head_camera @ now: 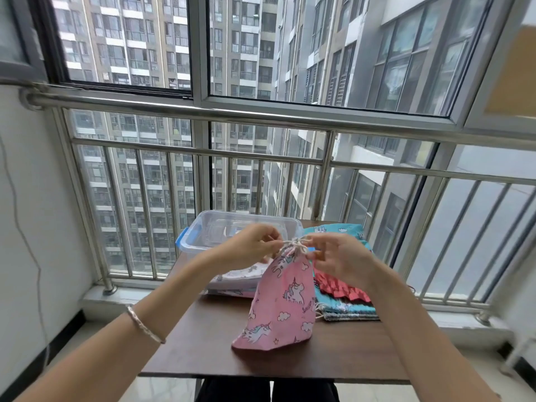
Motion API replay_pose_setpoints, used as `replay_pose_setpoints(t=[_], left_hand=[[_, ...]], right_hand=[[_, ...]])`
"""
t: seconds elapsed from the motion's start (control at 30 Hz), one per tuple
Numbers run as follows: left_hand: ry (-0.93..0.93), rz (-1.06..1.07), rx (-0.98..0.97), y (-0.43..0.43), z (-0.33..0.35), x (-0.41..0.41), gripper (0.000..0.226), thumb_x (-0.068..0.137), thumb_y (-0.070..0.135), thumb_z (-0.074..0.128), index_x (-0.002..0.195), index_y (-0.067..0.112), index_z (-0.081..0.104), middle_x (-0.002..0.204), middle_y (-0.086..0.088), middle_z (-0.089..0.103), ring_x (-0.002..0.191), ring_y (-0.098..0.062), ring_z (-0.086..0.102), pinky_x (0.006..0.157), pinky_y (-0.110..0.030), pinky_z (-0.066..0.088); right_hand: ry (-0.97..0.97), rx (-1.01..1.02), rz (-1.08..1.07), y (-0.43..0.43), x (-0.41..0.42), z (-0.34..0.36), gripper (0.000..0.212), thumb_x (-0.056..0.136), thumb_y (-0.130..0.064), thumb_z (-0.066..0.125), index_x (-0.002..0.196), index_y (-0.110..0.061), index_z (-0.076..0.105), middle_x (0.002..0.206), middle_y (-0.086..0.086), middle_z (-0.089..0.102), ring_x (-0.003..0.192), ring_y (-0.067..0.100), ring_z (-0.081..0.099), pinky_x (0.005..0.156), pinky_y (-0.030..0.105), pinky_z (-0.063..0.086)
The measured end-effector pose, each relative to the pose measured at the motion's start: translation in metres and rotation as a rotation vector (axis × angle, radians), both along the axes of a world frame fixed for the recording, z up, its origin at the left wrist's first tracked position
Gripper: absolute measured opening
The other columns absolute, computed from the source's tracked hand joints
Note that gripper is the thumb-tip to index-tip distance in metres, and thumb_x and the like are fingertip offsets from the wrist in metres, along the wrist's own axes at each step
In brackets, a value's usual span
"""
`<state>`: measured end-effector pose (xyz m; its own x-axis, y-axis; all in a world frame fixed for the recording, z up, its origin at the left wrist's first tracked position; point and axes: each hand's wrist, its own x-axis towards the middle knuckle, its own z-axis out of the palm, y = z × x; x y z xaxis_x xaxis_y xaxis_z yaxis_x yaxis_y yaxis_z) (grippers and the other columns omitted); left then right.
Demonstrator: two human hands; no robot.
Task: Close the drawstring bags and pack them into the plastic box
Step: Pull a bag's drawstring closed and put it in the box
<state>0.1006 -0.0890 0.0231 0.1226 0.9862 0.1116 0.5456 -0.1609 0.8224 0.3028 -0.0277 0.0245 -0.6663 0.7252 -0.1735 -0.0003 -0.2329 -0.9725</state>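
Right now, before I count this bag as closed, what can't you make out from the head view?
All head view:
- The cord on the pink bag: small, blurred; each hand's grip, left hand and right hand, covers its ends, so a knot cannot be confirmed.
- The plastic box: left hand and pink bag hide its near part; bags inside uncountable.
- The stack of bags: right hand and pink bag cover part; count unclear.

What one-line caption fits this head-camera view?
Left hand and right hand pinch the cords of a pink drawstring bag near the plastic box.
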Motion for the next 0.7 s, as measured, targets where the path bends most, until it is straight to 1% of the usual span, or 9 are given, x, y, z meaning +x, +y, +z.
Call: replay_pose_setpoints(t=[0.1, 0.17, 0.2, 0.27, 0.37, 0.47, 0.53, 0.63, 0.7], left_hand=[[-0.228, 0.002, -0.072, 0.005, -0.006, 0.001, 0.014, 0.098, 0.016, 0.051, 0.095, 0.005, 0.057, 0.083, -0.006, 0.061, 0.075, -0.015, 0.063, 0.069, -0.027, 0.057], [-0.368, -0.002, -0.132, 0.006, -0.007, -0.004, 0.016, 0.097, 0.019, 0.052, 0.098, 0.005, 0.057, 0.085, -0.006, 0.062, 0.075, -0.016, 0.066, 0.067, -0.027, 0.057], [-0.461, 0.001, -0.179, 0.007, -0.008, -0.007, 0.018, 0.098, 0.022, 0.051, 0.099, 0.004, 0.056, 0.087, -0.007, 0.063, 0.077, -0.017, 0.066, 0.067, -0.027, 0.057], [-0.549, 0.0, -0.241, 0.009, -0.014, -0.012, 0.027, 0.099, 0.026, 0.047, 0.107, 0.001, 0.054, 0.094, -0.01, 0.062, 0.081, -0.018, 0.065, 0.069, -0.028, 0.057], [-0.539, -0.076, -0.3, 0.005, -0.032, -0.008, 0.037, 0.099, 0.028, 0.048, 0.121, -0.001, 0.055, 0.105, -0.01, 0.066, 0.089, -0.018, 0.066, 0.073, -0.03, 0.055], [-0.567, -0.103, -0.387, 0.001, -0.048, -0.001, 0.027, 0.096, 0.023, 0.054, 0.118, 0.01, 0.062, 0.112, -0.011, 0.069, 0.099, -0.022, 0.067, 0.089, -0.041, 0.053], [-0.563, -0.198, -0.544, -0.002, -0.053, 0.0, 0.038, 0.092, 0.027, 0.054, 0.121, 0.003, 0.057, 0.115, -0.016, 0.064, 0.1, -0.025, 0.062, 0.09, -0.042, 0.049], [-0.816, -0.459, -0.74, -0.004, -0.049, 0.004, 0.031, 0.1, 0.032, 0.045, 0.119, 0.007, 0.05, 0.099, -0.009, 0.053, 0.093, -0.024, 0.056, 0.085, -0.038, 0.055], [-1.002, -0.454, -0.74, -0.005, -0.039, 0.003, 0.027, 0.1, 0.023, 0.046, 0.121, 0.007, 0.051, 0.105, -0.011, 0.057, 0.094, -0.023, 0.058, 0.076, -0.031, 0.058]], right_hand=[[-0.322, 0.417, 0.05, -0.009, -0.012, 0.001, 0.047, 0.08, -0.031, 0.074, 0.12, -0.017, 0.056, 0.107, 0.007, 0.065, 0.078, 0.018, 0.068, 0.065, 0.022, 0.054], [-0.417, 0.624, 0.048, -0.012, -0.013, 0.008, 0.032, 0.08, -0.021, 0.076, 0.108, -0.015, 0.061, 0.097, 0.007, 0.069, 0.074, 0.013, 0.07, 0.069, 0.024, 0.057], [-0.393, 0.64, 0.024, -0.015, -0.014, 0.016, 0.022, 0.082, -0.012, 0.073, 0.101, -0.009, 0.06, 0.09, 0.009, 0.068, 0.066, 0.009, 0.068, 0.064, 0.021, 0.055], [-0.291, 0.58, -0.015, -0.015, -0.017, 0.034, 0.011, 0.086, 0.002, 0.061, 0.092, -0.003, 0.053, 0.083, 0.012, 0.063, 0.06, 0.009, 0.063, 0.057, 0.02, 0.053], [-0.133, 0.537, -0.077, -0.011, -0.024, 0.058, 0.012, 0.087, 0.006, 0.051, 0.087, -0.005, 0.049, 0.083, 0.015, 0.06, 0.065, 0.018, 0.064, 0.058, 0.027, 0.057], [0.061, 0.492, -0.06, -0.007, -0.032, 0.076, 0.016, 0.087, 0.01, 0.047, 0.087, -0.007, 0.046, 0.085, 0.015, 0.057, 0.062, 0.016, 0.061, 0.055, 0.025, 0.056], [0.221, 0.437, -0.018, -0.003, -0.035, 0.084, 0.016, 0.083, 0.008, 0.05, 0.086, -0.007, 0.046, 0.079, 0.01, 0.057, 0.06, 0.014, 0.061, 0.055, 0.025, 0.056], [0.424, 0.345, 0.024, 0.007, -0.036, 0.089, 0.02, 0.07, 0.004, 0.051, 0.085, -0.008, 0.047, 0.072, 0.005, 0.061, 0.062, 0.013, 0.062, 0.056, 0.026, 0.056], [0.531, 0.315, -0.013, 0.014, -0.032, 0.091, 0.023, 0.065, 0.005, 0.047, 0.083, -0.009, 0.049, 0.073, 0.004, 0.062, 0.063, 0.014, 0.061, 0.055, 0.025, 0.054]])
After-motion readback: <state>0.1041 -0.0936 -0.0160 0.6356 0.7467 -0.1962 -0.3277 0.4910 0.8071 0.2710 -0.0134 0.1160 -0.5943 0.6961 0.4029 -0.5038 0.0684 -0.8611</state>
